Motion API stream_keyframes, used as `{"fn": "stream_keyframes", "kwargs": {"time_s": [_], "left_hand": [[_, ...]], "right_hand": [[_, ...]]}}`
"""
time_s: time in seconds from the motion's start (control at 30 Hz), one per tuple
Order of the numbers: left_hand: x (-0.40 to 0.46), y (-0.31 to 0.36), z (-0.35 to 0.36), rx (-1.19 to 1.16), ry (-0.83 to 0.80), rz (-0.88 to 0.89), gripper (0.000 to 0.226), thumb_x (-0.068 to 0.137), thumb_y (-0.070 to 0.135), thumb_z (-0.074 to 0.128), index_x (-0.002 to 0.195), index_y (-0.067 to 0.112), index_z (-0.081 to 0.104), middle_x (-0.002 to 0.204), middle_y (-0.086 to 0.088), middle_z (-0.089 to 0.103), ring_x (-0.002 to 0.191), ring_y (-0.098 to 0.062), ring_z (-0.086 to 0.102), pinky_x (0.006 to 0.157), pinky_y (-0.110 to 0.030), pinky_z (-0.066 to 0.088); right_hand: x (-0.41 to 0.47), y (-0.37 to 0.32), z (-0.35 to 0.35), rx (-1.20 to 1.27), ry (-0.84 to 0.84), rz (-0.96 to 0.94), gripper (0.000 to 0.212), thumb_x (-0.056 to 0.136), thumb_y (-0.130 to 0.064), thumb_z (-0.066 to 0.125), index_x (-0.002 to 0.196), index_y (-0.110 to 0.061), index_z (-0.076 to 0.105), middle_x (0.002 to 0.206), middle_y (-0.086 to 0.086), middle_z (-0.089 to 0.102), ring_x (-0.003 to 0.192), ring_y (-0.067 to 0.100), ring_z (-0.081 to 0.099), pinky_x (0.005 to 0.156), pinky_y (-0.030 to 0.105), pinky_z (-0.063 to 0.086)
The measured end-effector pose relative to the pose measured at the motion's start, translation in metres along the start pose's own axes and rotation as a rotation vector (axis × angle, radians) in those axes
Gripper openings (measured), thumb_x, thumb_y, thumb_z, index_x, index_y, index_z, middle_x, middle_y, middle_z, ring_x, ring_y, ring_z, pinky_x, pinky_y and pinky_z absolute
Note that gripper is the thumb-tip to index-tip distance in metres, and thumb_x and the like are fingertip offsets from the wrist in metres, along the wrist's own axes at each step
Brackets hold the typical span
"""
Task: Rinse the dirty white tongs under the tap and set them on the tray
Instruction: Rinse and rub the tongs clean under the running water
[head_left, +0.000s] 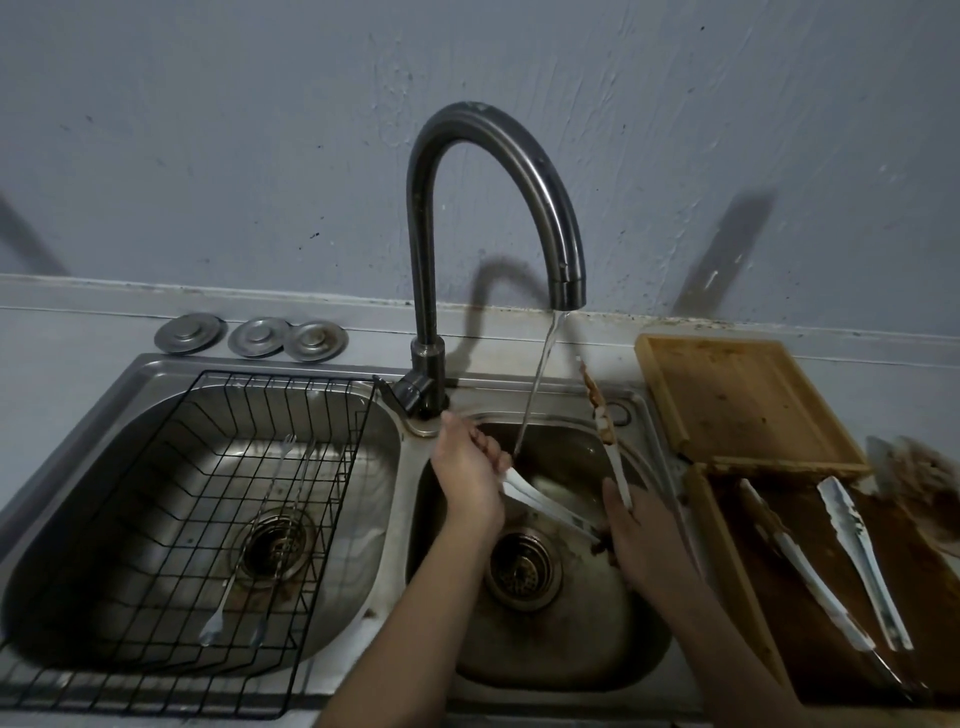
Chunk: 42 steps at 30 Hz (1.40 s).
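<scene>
White tongs (550, 506) lay across the right-hand sink bowl (613, 654), below the tap (498, 171); one arm ran low from the left hand (467, 467) toward the right hand (631, 535), the other rose from the right hand, still caked brown near its tip, just right of the water stream (537, 379). The left hand pinched the end of the low arm right where the stream landed; the right hand gripped the tongs at what seemed the hinge end. Both hands were thus clamped on the tongs. To rinse well, I judged, the dirty raised arm should be tilted left into the stream and rubbed with the fingers; the brown looked stuck on. The wooden tray (727, 545), right of the tap, held other soiled tongs (862, 561); a clean spot there should be chosen.
</scene>
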<state>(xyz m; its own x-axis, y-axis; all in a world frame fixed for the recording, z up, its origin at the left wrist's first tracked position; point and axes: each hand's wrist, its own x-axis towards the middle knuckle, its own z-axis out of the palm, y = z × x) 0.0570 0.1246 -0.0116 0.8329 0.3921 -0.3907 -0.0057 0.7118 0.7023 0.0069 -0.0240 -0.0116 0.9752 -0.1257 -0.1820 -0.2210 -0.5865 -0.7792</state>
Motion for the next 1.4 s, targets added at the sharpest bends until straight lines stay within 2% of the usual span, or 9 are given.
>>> {"fn": "stream_keyframes", "kwargs": {"time_s": [0.1,0.23,0.4,0.53,0.63,0.77,0.97,1.2,1.4], "left_hand": [[-0.008,0.000,-0.004,0.336,0.070,0.456,0.018,0.098,0.009,0.042,0.083,0.016,0.048,0.071,0.007,0.054,0.061,-0.002,0.053,0.063,-0.018,0.047],[0.002,0.004,-0.013,0.638,-0.091,0.663,0.021,0.088,-0.004,0.054,0.095,0.017,0.054,0.101,-0.006,0.056,0.091,-0.006,0.057,0.085,-0.018,0.048],[-0.017,0.001,-0.004,0.710,-0.374,0.418,0.030,0.090,-0.005,0.051,0.082,0.022,0.062,0.081,0.003,0.064,0.072,0.004,0.060,0.072,-0.009,0.046],[-0.030,-0.005,0.006,0.625,-0.550,0.091,0.027,0.087,-0.008,0.056,0.085,0.017,0.065,0.084,-0.002,0.068,0.074,0.000,0.065,0.079,-0.020,0.051],[-0.036,-0.007,0.007,0.556,-0.610,-0.103,0.018,0.085,-0.001,0.063,0.098,0.010,0.067,0.091,-0.005,0.071,0.084,-0.013,0.067,0.079,-0.023,0.054],[-0.032,-0.011,-0.004,0.539,-0.497,-0.074,0.034,0.077,-0.003,0.071,0.110,0.000,0.066,0.097,-0.013,0.073,0.094,-0.026,0.068,0.086,-0.037,0.056],[-0.015,-0.014,-0.024,0.371,-0.343,-0.303,0.014,0.080,0.002,0.069,0.094,0.000,0.073,0.078,-0.014,0.072,0.062,-0.018,0.063,0.061,-0.025,0.051],[-0.001,-0.015,-0.032,0.418,-0.311,-0.299,0.028,0.082,0.009,0.069,0.105,-0.007,0.067,0.102,-0.026,0.070,0.083,-0.028,0.068,0.073,-0.031,0.056],[-0.003,-0.022,-0.032,0.514,-0.198,-0.274,0.040,0.096,0.034,0.047,0.069,0.013,0.067,0.067,-0.010,0.063,0.067,-0.024,0.055,0.071,-0.039,0.045]], "right_hand": [[0.002,0.002,-0.003,-0.035,0.031,0.003,0.036,0.099,-0.030,0.035,0.068,-0.017,0.049,0.061,0.001,0.052,0.053,0.011,0.050,0.044,0.014,0.038],[0.006,0.003,-0.014,0.101,0.081,0.119,0.035,0.098,-0.033,0.037,0.077,-0.012,0.056,0.070,0.008,0.061,0.061,0.018,0.058,0.054,0.029,0.045],[0.010,-0.006,-0.021,0.237,0.158,-0.021,0.032,0.096,-0.031,0.042,0.089,-0.005,0.060,0.070,0.005,0.061,0.064,0.020,0.058,0.058,0.031,0.044],[0.014,-0.012,-0.021,-0.119,0.245,-0.202,0.035,0.089,-0.048,0.045,0.087,-0.015,0.056,0.089,-0.001,0.056,0.090,0.018,0.051,0.085,0.040,0.040],[0.014,-0.017,-0.014,-0.178,0.190,-0.264,0.024,0.089,-0.035,0.054,0.099,-0.014,0.059,0.096,-0.002,0.060,0.092,0.015,0.056,0.081,0.031,0.046],[0.013,-0.030,-0.001,-0.248,0.035,-0.312,0.024,0.091,-0.024,0.046,0.106,-0.010,0.057,0.090,0.005,0.067,0.084,0.024,0.066,0.075,0.038,0.054],[0.024,-0.058,0.016,-0.686,-0.129,-0.336,0.021,0.096,-0.026,0.041,0.105,-0.010,0.052,0.104,0.010,0.066,0.093,0.026,0.063,0.080,0.034,0.044],[0.026,-0.063,0.030,-0.715,-0.141,-0.279,0.007,0.094,-0.026,0.041,0.092,-0.019,0.044,0.098,0.006,0.064,0.073,0.018,0.049,0.069,0.029,0.038],[0.020,-0.055,0.032,-0.686,-0.150,-0.272,0.017,0.095,-0.036,0.043,0.086,-0.021,0.042,0.081,-0.001,0.056,0.067,0.014,0.055,0.058,0.027,0.040]]}}
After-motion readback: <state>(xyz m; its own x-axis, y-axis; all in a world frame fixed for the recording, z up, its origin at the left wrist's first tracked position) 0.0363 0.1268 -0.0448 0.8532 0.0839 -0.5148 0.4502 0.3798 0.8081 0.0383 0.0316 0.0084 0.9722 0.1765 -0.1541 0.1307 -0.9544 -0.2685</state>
